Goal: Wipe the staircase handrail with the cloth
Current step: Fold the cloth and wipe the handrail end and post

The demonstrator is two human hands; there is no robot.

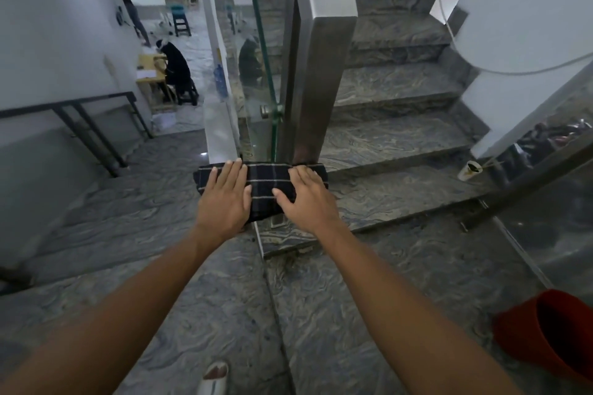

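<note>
Head view looks down over two bare forearms reaching forward to a dark plaid cloth [269, 189] with thin pale stripes. The cloth is draped over the near end of the staircase handrail [321, 51], a square brushed-metal rail that rises away toward the far top of the scene beside a glass panel [260, 74]. The left hand [224, 199] lies flat on the left part of the cloth, fingers spread and stretched forward, pressing down rather than gripping. The right hand [305, 199] rests on the right part, palm down, fingers lightly curved over the fabric's far edge, thumb pointing left toward the other hand; it is not closed around the cloth. The cloth's middle shows between the two hands. Grey marbled steps [394, 141] climb on the right. A red bucket [545, 333] stands at the near right edge, and a small cup [469, 170] sits on a step further right. Below on the far left, a person in dark clothes sits at a wooden table [149, 74].
</note>
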